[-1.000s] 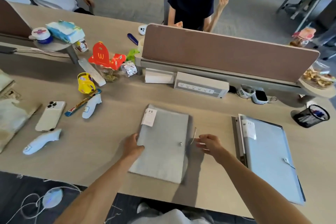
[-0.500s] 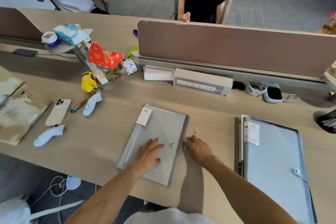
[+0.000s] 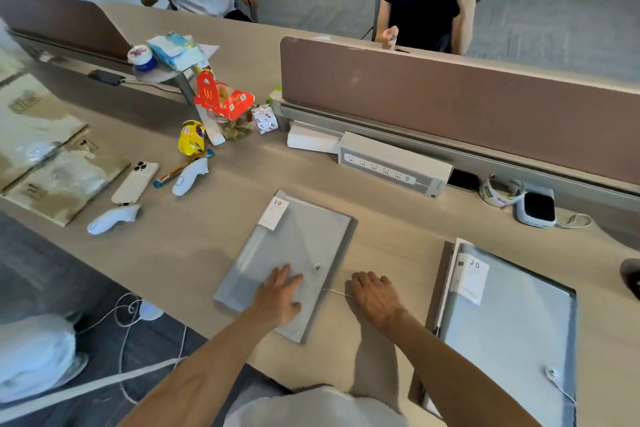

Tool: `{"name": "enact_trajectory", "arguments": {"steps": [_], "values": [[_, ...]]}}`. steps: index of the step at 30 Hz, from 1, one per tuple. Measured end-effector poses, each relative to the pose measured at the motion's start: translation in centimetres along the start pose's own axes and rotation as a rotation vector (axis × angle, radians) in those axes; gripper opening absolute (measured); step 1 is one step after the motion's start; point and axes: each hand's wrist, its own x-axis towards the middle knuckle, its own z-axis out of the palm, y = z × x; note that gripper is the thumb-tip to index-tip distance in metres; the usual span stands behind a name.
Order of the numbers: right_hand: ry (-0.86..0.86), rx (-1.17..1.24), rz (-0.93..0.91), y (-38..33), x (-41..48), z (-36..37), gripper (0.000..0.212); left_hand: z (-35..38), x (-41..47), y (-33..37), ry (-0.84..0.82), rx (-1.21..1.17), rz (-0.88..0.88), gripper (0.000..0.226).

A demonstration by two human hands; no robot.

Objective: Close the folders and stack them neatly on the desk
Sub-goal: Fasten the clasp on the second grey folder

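Observation:
A grey folder [image 3: 298, 239] with a white "20" label lies closed on the desk [image 3: 194, 253], turned a little clockwise. My left hand [image 3: 280, 295] presses flat on its near half, fingers spread. A round button [image 3: 317, 267] sits near the folder's right edge. My right hand [image 3: 375, 298] rests on the desk just right of the folder, pinching the thin closure string [image 3: 334, 292] that runs from it. A second grey folder [image 3: 512, 322], also labelled "20", lies at the right with its string and button near the front.
A white phone [image 3: 135, 182], two white controllers [image 3: 112, 218], snacks and a red fast-food box [image 3: 221, 99] crowd the left. A power strip box [image 3: 391, 165] and brown divider [image 3: 450, 100] stand behind. Two people sit across.
My left hand moved from the folder's left edge onto its top. My right hand took the string and drew it rightward, low to the desk. The folder turned slightly clockwise.

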Motion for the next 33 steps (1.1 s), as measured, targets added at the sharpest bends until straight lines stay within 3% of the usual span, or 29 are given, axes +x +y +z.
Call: {"name": "enact_trajectory", "arguments": {"steps": [2, 7, 12, 15, 17, 22, 29, 31, 33], "values": [[0.065, -0.016, -0.035, -0.2, 0.1, 0.6, 0.015, -0.1, -0.3, -0.3, 0.028, -0.02, -0.014, 0.065], [0.126, -0.037, 0.021, -1.0, 0.2, 0.9, 0.037, -1.1, 0.5, -1.5, 0.031, -0.039, -0.017, 0.061], [0.016, -0.055, 0.106, -1.2, 0.8, 1.0, 0.041, -2.5, 2.9, -3.2, 0.027, 0.071, 0.091, 0.06], [-0.083, -0.03, 0.179, -1.7, 0.6, 0.1, 0.032, -3.2, 3.9, -4.1, 0.048, 0.131, 0.157, 0.061], [-0.076, -0.041, 0.153, -2.4, -0.1, -1.0, 0.026, -3.6, 4.3, -4.9, 0.039, 0.165, 0.193, 0.064], [-0.092, 0.054, 0.228, -3.8, 0.3, -1.8, 0.033, -4.5, 5.1, -7.0, -0.004, 0.187, 0.305, 0.072], [-0.196, -0.175, 0.284, -4.8, 1.2, -0.6, 0.032, -4.2, 5.3, -8.1, -0.037, 0.229, 0.384, 0.087], [-0.175, -0.105, 0.306, -4.7, 1.9, -0.1, 0.036, -4.2, 5.4, -8.5, -0.043, 0.229, 0.403, 0.088], [-0.177, -0.122, 0.277, -5.2, 1.6, -1.1, 0.026, -4.2, 5.5, -8.7, -0.04, 0.223, 0.411, 0.089]]}}
